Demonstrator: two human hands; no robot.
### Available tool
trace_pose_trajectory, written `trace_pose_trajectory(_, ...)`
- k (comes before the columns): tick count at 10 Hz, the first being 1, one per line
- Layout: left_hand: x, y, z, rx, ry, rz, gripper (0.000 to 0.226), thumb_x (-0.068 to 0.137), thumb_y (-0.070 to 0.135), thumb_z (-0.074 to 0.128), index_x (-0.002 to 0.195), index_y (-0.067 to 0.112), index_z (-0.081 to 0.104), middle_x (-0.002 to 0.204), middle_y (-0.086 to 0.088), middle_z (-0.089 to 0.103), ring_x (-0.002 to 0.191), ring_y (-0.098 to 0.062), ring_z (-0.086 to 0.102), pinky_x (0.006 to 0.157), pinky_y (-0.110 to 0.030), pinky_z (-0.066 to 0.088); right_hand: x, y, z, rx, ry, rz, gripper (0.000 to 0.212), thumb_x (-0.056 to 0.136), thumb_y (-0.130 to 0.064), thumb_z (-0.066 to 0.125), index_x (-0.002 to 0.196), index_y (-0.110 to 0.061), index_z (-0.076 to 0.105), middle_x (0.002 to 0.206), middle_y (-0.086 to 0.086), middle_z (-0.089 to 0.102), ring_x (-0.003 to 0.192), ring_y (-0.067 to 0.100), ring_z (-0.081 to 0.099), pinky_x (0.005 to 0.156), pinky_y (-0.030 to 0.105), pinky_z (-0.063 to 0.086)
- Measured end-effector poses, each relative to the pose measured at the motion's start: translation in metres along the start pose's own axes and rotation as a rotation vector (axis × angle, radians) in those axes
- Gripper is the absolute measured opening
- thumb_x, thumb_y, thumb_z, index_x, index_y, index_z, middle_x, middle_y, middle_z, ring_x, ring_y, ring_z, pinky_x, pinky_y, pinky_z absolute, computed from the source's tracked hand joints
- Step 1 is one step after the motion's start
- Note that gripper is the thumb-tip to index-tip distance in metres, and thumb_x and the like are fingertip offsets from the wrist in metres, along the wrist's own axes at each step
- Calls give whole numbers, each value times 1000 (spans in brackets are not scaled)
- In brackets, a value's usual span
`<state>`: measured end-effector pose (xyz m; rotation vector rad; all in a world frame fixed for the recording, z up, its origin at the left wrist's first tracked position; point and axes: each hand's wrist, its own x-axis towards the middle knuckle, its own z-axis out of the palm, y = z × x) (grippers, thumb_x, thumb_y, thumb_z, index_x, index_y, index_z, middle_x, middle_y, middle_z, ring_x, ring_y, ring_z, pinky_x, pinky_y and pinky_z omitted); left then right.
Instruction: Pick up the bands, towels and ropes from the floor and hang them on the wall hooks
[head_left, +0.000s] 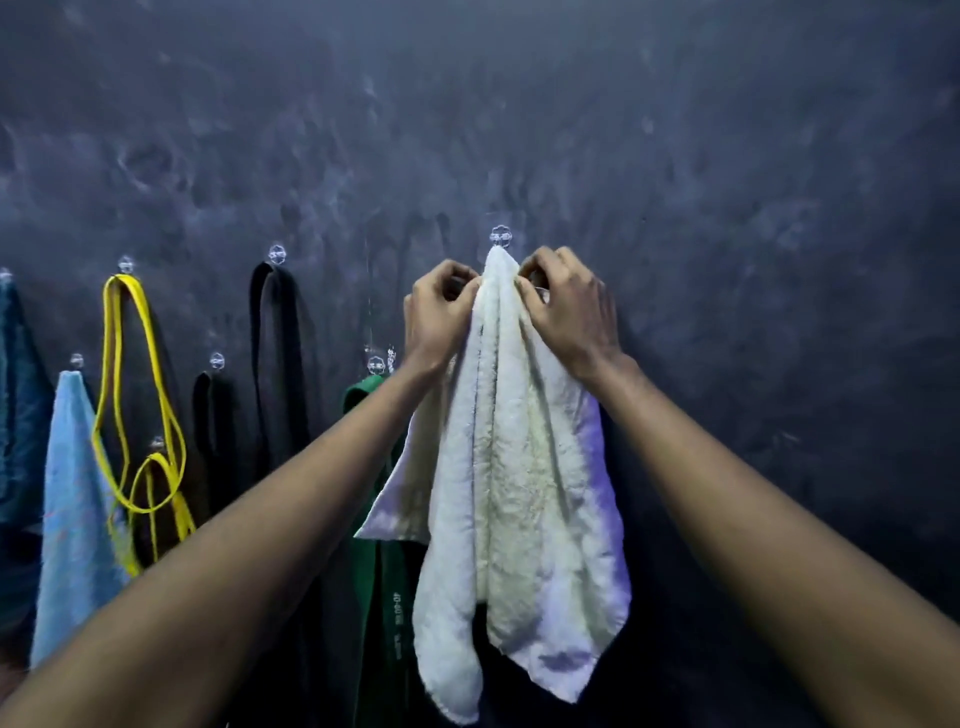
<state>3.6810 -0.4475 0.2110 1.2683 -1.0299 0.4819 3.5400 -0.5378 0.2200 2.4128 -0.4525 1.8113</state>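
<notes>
A white towel (519, 467) hangs by its top from a clear wall hook (501, 236) on the dark wall. My left hand (439, 309) pinches the towel's upper left edge just below the hook. My right hand (569, 306) pinches the upper right edge, fingers curled into the cloth. Both forearms reach up from the bottom of the view.
To the left hang a green band (382, 545), two black bands (275, 364) (213, 431), two yellow bands (137, 395) (161, 499), a light blue towel (72, 509) and a dark teal towel (15, 415), each on clear hooks. Right of the white towel is bare wall.
</notes>
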Motion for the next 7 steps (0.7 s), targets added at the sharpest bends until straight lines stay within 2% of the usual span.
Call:
trace_pose_trajectory(1,-14,4,3,26,-2,47,11,83,26,67,86,19,74,78,3,71,72,-4,63,70,-21,48,-9,-8,10,-2,12,18,14,91,-30,55,99,-22,64,93,1,65,91,26,61,75,37,46)
trace_pose_trajectory(2,-20,4,5,33,-2,20,12,83,29,67,88,22,75,82,3,70,76,-8,65,73,-24,51,-14,-10,15,26,2,25,18,90,-24,54,100,-19,68,92,2,66,90,27,59,78,37,44)
trace_pose_trajectory(3,-18,4,2,-10,-39,-96,12,78,33,71,83,24,76,75,8,73,71,-4,67,74,-27,54,-16,-8,11,106,-24,29,27,87,-21,50,103,-20,71,90,2,67,88,26,59,86,41,45)
trace_pose_trajectory(4,-19,-4,-9,-137,-111,-242,9,71,35,75,74,27,77,75,5,75,70,-7,65,79,-39,56,-19,-7,5,185,-138,-2,31,93,-28,45,110,-21,70,94,2,67,92,24,58,93,42,43)
trace_pose_trajectory(5,-33,0,-20,-148,-97,-288,8,75,31,72,74,24,76,77,1,75,72,-12,66,80,-44,57,-22,-6,3,194,-152,-20,33,95,-34,45,117,-20,65,101,4,65,97,26,60,93,41,44)
trace_pose_trajectory(6,-58,2,-36,-49,-49,-317,10,82,27,67,79,20,73,77,-1,75,71,-13,68,79,-46,59,-34,-4,2,264,-89,34,33,95,-34,49,121,-16,57,109,6,59,96,27,59,91,42,47)
trace_pose_trajectory(7,-98,6,-63,258,-82,-305,15,88,30,60,87,23,72,81,8,75,81,-9,71,85,-34,57,-61,-1,2,155,-23,-96,24,91,-21,53,113,-12,54,106,10,52,90,30,56,82,45,46)
